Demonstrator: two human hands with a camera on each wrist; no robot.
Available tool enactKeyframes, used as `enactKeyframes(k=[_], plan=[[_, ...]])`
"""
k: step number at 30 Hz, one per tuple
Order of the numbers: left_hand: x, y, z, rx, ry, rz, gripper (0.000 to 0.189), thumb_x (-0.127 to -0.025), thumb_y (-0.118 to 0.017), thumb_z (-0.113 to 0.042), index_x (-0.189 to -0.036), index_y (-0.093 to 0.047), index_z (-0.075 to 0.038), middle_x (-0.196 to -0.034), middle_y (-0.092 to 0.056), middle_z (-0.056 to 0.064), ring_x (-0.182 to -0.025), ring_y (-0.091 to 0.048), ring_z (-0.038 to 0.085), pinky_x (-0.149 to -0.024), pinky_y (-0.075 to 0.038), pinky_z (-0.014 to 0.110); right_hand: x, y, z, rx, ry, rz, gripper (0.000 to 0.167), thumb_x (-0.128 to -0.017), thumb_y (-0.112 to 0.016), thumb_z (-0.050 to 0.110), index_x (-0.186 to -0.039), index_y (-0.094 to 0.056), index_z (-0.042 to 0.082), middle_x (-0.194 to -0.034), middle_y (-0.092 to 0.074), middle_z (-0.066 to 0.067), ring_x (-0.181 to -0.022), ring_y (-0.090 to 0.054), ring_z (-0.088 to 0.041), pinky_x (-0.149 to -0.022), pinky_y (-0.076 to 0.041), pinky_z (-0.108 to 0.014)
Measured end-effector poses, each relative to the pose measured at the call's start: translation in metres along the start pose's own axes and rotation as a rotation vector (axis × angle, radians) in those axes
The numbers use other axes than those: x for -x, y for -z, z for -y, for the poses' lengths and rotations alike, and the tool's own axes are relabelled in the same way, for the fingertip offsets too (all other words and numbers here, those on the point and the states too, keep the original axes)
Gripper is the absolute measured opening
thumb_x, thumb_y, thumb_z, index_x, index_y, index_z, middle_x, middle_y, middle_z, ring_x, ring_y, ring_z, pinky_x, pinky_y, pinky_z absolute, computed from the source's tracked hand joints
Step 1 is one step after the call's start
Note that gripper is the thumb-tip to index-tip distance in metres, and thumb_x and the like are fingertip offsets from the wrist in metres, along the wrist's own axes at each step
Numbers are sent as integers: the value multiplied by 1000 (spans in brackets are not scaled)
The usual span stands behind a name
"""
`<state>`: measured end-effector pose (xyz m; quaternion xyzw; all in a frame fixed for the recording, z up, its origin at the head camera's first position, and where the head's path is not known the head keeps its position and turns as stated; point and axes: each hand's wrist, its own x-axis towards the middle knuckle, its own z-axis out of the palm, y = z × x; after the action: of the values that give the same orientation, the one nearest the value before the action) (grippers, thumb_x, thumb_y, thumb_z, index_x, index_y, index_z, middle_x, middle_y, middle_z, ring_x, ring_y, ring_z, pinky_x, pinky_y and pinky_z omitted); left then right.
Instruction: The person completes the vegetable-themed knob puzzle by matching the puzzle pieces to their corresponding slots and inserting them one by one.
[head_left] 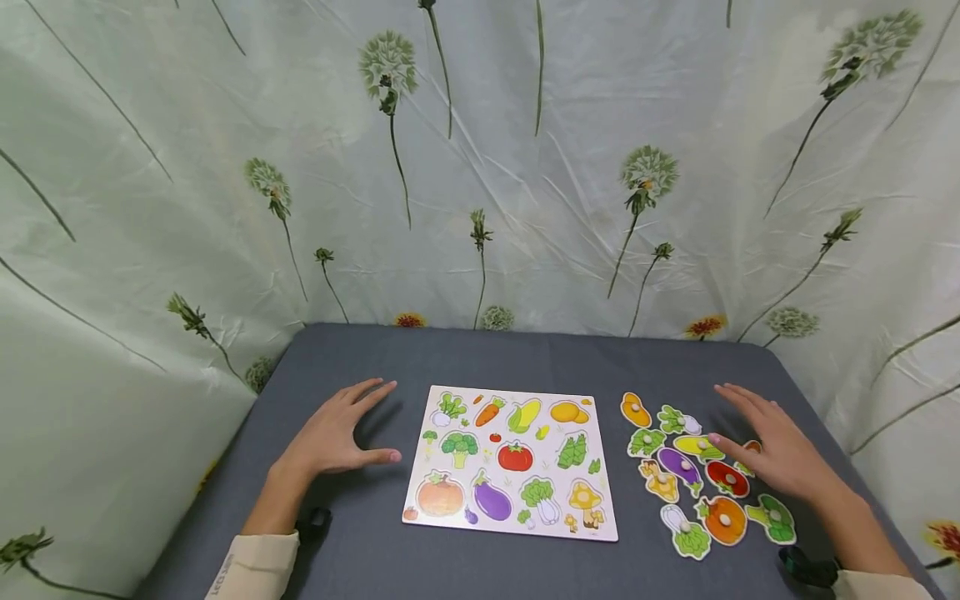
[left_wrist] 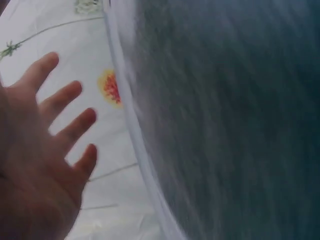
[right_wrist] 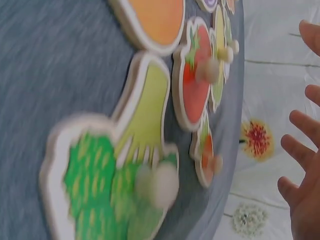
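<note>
A pale puzzle board (head_left: 480, 458) printed with vegetables lies mid-table. Left of it, my left hand (head_left: 330, 437) hovers with fingers spread and holds nothing; in the left wrist view the same hand (left_wrist: 37, 165) has its fingers apart. My right hand (head_left: 780, 450) is held, fingers extended, above the right side of a group of knobbed vegetable pieces. Nearest it are the tomato piece (head_left: 726, 478), the corn piece (head_left: 697, 448) and a carrot piece (right_wrist: 205, 157), partly hidden by the hand in the head view. The broccoli piece (right_wrist: 100, 185) looms large in the right wrist view.
Further loose pieces include the eggplant piece (head_left: 678, 471), pumpkin piece (head_left: 722, 523), mushroom piece (head_left: 658, 482), leafy cabbage piece (head_left: 688, 540) and potato piece (head_left: 634, 410). A dark grey cloth covers the table (head_left: 360, 558). Behind hangs a dandelion-print curtain (head_left: 540, 250).
</note>
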<state>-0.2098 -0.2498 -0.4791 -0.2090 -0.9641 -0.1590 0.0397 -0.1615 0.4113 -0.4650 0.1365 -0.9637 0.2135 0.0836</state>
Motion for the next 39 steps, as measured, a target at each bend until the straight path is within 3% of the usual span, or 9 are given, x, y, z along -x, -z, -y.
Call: enactKeyframes(k=[5,11,18,26,34,39], plan=[[-3,-5,-12,49,-24,37,110,-66,-77,-81,-159,-40,-34,-162,-42,7,-144,-44,40,-103,-44,71,-10,-8,7,11,-22,32,79,-95,-73,41,-160,-36,14,-156,-39,-27,-136,-37,-58,-106,-22,-83],[-8,-12,-24,74,-83,77,108,-67,-76,-80,-158,-44,-32,-161,-43,7,-145,-44,41,-109,-40,71,-18,-19,10,15,5,54,74,-96,-72,39,-158,-40,13,-153,-43,-26,-135,-41,-53,-97,-35,-80],[-10,-19,-31,90,-121,108,104,-67,-77,-78,-155,-49,-30,-160,-45,8,-143,-45,41,-109,-39,71,-24,-26,8,4,37,79,58,-100,-69,32,-148,-51,6,-146,-48,-25,-131,-46,-51,-96,-41,-76],[-10,-24,-37,113,-76,225,98,-69,-73,-80,-153,-50,-36,-165,-39,1,-151,-35,37,-112,-36,72,-28,-31,6,6,45,87,36,-103,-64,21,-134,-65,2,-132,-59,-22,-117,-59,-46,-91,-50,-67],[-8,-24,-36,129,-77,242,96,-69,-74,-80,-151,-52,-36,-164,-41,1,-153,-31,39,-113,-32,74,-31,-36,3,11,27,89,22,-100,-68,16,-120,-74,8,-117,-67,-10,-99,-65,-27,-80,-56,-45],[-7,-26,-34,142,-56,252,96,-68,-76,-79,-151,-53,-37,-164,-41,-1,-154,-30,39,-114,-31,74,-33,-37,3,7,-1,85,21,-99,-70,17,-116,-75,8,-114,-68,-9,-94,-64,-22,-78,-56,-40]])
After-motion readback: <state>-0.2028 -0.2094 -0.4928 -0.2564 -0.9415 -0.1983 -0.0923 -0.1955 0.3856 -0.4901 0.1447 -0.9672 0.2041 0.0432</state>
